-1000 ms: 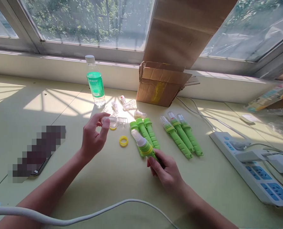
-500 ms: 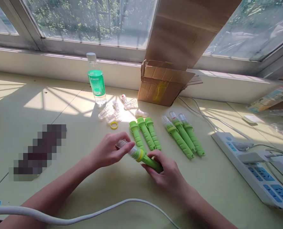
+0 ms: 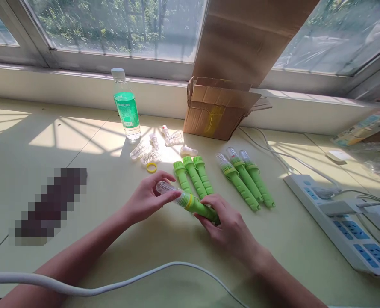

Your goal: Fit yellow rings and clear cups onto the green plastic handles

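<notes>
My right hand (image 3: 230,220) is wrapped round the ribbed green handle of a torch-like stick (image 3: 203,210). A yellow ring circles the stick near its threaded end. On that end sits a clear plastic cap (image 3: 166,188), its ribbed tip pointing left. The thumb and fingers of my left hand (image 3: 151,194) close round the cap. Just behind my hands lie three green handles (image 3: 194,176) without caps. To their right are three capped green sticks (image 3: 243,179). Several loose clear caps (image 3: 151,156) and white inserts lie by a yellow ring (image 3: 151,167).
A water bottle (image 3: 126,111) with a green label stands behind the caps. An opened cardboard box (image 3: 213,113) is against the window ledge. At right lies a power strip (image 3: 324,222) with plugs and cords. A white cable (image 3: 122,284) crosses in front of me. A blurred dark patch lies left.
My left fingers have shifted on the clear cap, and more of its tip shows. The stick stays between both hands. The view has moved slightly.
</notes>
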{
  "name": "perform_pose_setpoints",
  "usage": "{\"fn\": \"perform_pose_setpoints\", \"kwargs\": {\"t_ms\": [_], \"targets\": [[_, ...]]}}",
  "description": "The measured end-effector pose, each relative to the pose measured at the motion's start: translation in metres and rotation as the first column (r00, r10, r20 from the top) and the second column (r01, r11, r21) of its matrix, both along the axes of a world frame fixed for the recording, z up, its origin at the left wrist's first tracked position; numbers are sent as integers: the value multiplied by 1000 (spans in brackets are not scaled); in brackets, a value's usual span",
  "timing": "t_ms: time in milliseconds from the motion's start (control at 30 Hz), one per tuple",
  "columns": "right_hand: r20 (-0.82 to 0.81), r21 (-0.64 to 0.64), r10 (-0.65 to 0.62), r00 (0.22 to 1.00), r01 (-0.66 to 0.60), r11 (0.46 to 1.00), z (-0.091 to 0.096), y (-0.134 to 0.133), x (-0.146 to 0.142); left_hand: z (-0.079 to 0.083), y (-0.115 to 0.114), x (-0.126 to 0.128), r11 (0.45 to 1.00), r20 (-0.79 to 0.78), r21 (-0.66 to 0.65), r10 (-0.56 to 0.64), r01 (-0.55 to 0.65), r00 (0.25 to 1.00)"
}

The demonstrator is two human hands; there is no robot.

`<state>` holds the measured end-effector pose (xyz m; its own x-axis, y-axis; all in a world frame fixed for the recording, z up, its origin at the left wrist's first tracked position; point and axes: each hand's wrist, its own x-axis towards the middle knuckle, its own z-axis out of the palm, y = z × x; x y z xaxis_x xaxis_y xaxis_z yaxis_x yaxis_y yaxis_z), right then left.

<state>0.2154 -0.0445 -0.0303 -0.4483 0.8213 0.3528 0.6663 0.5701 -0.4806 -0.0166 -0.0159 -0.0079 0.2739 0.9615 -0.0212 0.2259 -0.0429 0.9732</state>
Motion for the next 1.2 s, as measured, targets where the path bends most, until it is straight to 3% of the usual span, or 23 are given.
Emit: {"fn": "perform_pose_setpoints", "kwargs": {"t_ms": [233,433,567,733,1033,1133,1200], "targets": [[145,27,-15,989,12,1000,1,3,3,1,3,-2,998,89,-44,-43,47,995],[58,37,-23,998,21,999,0,2,3,3,2,0,997,69,-46,-55,59,996],[124,82,-18,992,8,997,3,3,3,3,2,1,1000,67,-31,-2,4,998],[142,77,-10,990,-1,997,6,3,4,0,5,-2,999,95,-42,-18,22,995],[178,377,-42,983,-28,926,5,-1,4,8,1,1,985,-4,-166,-45,44,999],[182,295,-17,983,-38,955,9,-2,3,8,0,0,987,22,-149,-64,67,998],[144,164,0,990,-24,986,13,-3,2,8,0,-2,989,47,-118,-85,90,995]]}}
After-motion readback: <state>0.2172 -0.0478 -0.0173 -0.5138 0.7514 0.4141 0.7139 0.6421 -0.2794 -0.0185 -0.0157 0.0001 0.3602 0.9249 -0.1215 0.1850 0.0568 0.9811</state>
